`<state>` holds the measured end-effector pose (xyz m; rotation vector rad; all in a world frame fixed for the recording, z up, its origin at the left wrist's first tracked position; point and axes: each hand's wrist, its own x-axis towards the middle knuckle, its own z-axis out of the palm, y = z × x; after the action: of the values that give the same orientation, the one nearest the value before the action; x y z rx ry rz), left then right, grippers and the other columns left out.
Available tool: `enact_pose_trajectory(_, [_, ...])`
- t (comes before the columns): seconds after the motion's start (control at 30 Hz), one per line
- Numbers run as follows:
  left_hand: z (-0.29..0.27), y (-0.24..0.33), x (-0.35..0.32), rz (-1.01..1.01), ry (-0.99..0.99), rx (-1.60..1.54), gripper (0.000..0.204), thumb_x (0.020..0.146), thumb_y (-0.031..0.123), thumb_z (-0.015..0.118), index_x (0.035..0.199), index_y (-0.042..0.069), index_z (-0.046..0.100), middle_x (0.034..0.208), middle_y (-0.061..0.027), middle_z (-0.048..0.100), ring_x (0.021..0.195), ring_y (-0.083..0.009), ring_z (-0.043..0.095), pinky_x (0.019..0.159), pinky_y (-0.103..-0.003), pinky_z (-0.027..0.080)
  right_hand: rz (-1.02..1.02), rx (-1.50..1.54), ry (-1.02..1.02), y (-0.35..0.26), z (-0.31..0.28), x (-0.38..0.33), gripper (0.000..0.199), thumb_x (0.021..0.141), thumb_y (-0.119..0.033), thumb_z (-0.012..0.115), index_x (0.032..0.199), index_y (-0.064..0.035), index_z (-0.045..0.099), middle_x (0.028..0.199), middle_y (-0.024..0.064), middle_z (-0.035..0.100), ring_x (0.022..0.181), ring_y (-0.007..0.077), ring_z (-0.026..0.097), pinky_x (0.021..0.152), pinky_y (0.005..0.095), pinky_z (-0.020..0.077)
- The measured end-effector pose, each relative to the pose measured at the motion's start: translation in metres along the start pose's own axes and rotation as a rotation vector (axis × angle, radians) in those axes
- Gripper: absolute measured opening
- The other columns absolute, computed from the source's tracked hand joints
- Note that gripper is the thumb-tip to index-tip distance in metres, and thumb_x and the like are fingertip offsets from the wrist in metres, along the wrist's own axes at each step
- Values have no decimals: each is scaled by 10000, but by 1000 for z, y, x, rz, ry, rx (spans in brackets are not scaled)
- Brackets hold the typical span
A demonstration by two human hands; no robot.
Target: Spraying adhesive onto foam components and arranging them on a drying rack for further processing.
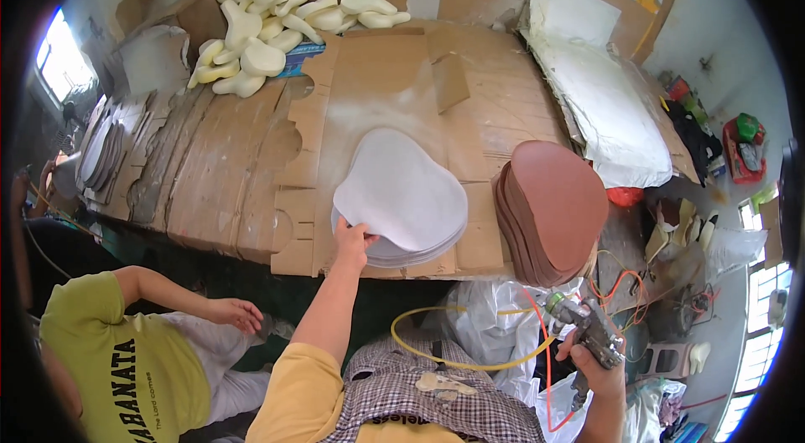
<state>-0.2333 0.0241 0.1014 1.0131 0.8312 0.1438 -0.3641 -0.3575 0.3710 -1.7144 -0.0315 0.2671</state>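
Note:
A stack of light grey, saddle-shaped pieces [402, 187] lies on the cardboard-covered table in front of me. My left hand [353, 243] is closed on the near left edge of its top piece, thumb above. To the right, low beside the table edge, my right hand [597, 369] is wrapped round a metal spray gun [594, 331] with hoses near it. A taller stack of reddish-brown pieces [560, 208] of similar shape stands right of the grey stack, close to the table's front edge.
Cream foam saddle shapes [267, 20] are heaped at the back left. A white-covered board [604, 99] lies at the right. A yellow hose [457, 363] loops before my apron. At my left stands a person in a yellow-green shirt [126, 351]. Another stack [101, 154] sits far left.

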Motion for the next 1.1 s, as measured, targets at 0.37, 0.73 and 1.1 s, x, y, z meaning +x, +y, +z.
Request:
enact_pose_trajectory(0.37, [-36,145,-121,553,-250,-510,499,785,22,522,1269,82,419,1190,-70,536,1048,-209,561,901,-382,477,15,6,-156,7,-21,-16,557,742,-139,692,1198,86,464,760,77,602,650,131,579,597,259,469])
enact_pose_trajectory(0.73, [-166,163,-141,728,166,-651,249,830,-6,505,1062,76,541,990,-49,601,805,-182,611,663,-343,538,21,-96,-42,-19,-26,-30,583,723,-154,709,1192,95,470,797,57,594,673,113,574,618,243,475])
enact_pose_trajectory(1.1, [-202,219,-192,1624,-595,2340,108,562,192,605,581,112,536,651,10,503,693,-168,511,626,-334,449,-127,24,-163,-5,25,10,571,744,-63,671,1251,61,438,862,62,589,692,122,580,636,262,489])
